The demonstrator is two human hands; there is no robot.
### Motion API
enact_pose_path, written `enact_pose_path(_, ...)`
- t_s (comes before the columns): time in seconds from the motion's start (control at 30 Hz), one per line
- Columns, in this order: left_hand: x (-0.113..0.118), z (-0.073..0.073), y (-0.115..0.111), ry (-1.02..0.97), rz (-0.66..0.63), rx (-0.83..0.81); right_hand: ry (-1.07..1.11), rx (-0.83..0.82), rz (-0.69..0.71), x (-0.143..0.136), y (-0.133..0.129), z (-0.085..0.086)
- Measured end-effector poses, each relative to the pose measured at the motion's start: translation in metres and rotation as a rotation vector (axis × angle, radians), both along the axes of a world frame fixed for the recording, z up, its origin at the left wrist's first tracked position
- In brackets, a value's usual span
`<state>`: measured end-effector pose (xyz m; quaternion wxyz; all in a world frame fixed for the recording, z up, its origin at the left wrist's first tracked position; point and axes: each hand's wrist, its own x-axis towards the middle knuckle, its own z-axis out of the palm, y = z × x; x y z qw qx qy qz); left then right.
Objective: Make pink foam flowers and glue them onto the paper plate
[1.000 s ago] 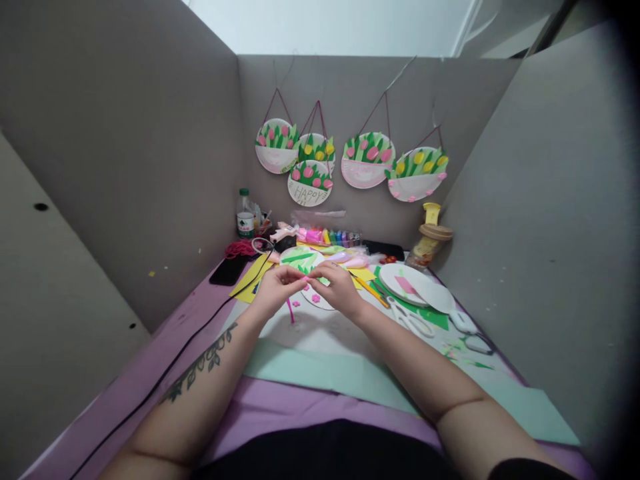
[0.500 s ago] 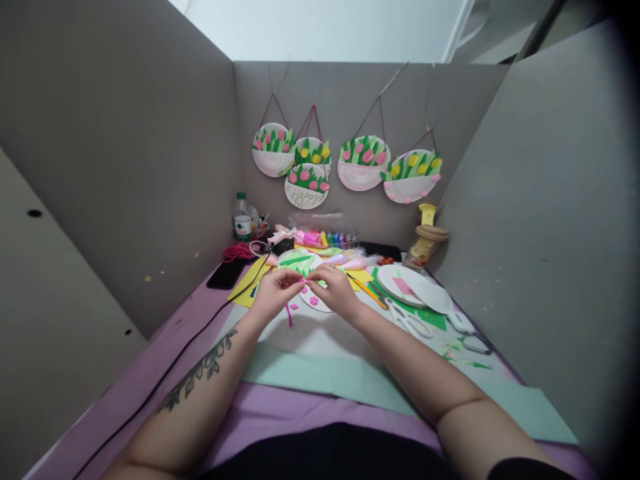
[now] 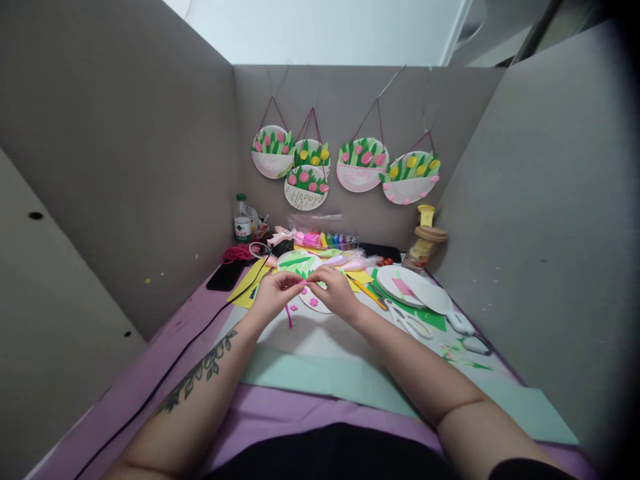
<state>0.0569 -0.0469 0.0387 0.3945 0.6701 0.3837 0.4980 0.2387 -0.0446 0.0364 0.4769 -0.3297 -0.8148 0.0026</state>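
Observation:
Fingertips of my left hand (image 3: 280, 288) and my right hand (image 3: 331, 288) meet over the middle of the table, pinching a small pink clay piece (image 3: 303, 284) between them. Just beneath lies a white paper plate (image 3: 320, 304), partly hidden by my hands. A pink flower (image 3: 313, 302) rests on its lower part, and green paper leaves (image 3: 304, 273) show above my fingers. Left of the plate, a smaller pink flower (image 3: 294, 308) and a thin pink strip (image 3: 289, 316) lie on the white sheet (image 3: 340, 333).
White scissors (image 3: 410, 321), a yellow craft knife (image 3: 373, 295) and stacked paper plates (image 3: 400, 283) lie to the right. A phone (image 3: 226, 275), a black cable (image 3: 200, 330) and a bottle (image 3: 243, 220) are at left. Several decorated plates (image 3: 363, 175) hang on the back panel.
My hands stay almost in place, still pinching the pink piece. The whole view has shifted very slightly; nothing on the table has visibly moved.

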Motion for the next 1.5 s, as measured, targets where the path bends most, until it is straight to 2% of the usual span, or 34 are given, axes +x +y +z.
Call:
enact_pose_path(0.67, -0.0011, -0.0015, 0.0009, 0.022, 0.005, 0.042, 0.012, -0.075, -0.017, 0.001, 0.0008, -0.0035)
enact_pose_path(1.5, -0.0013, -0.0023, 0.0023, 0.039, 0.01, 0.042, -0.004, -0.059, -0.012, 0.0014, 0.0008, -0.0044)
